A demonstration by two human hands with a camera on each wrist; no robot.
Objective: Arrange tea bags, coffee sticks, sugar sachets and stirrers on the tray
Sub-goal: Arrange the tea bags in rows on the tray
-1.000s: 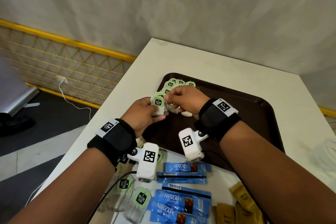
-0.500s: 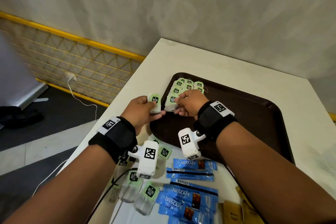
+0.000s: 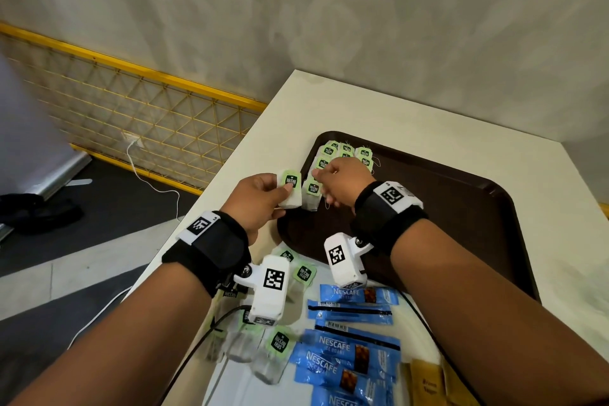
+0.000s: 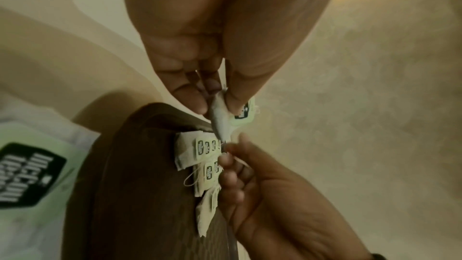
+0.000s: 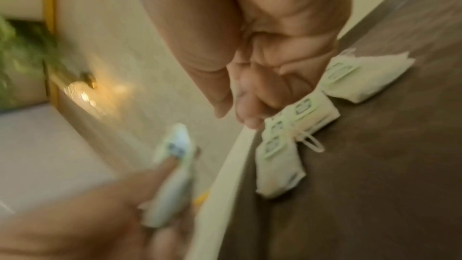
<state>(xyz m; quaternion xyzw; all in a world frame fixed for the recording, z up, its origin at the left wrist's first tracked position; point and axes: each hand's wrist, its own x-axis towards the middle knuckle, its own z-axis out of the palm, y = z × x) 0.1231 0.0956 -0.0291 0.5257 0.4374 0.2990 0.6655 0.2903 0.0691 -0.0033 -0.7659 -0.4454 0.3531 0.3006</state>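
Left hand [image 3: 255,199] raised just off the near-left corner of the brown tray [image 3: 461,208], thumb and fingers [image 4: 190,94] pinched on 1 tea bag [image 3: 290,188], green tag facing up. Right hand [image 3: 341,180] over the tray's left edge, fingers curled down onto another tea bag [image 3: 312,194] lying on the tray beside the row; whether gripped or only pressed, cannot tell, right wrist view too blurred. Row of tea bags [image 3: 346,153] overlapped along the tray's far-left corner, partly hidden under the right hand, strings looping out at the side. Rest of tray surface dark and bare-looking toward the right. Tray resting on a white worktop [image 3: 379,109] set into a wall corner. On the worktop nearer the body: loose tea bags [image 3: 280,344] under the left wrist, blue coffee sticks [image 3: 354,351] just right of them, brown sugar sachets [image 3: 428,386] at the bottom edge, partly behind the right forearm. Black cable [image 3: 197,349] running across the near-left worktop edge. Yellow mesh railing [image 3: 131,115] beyond the worktop on the left, white cord [image 3: 148,181] trailing down it to the floor.
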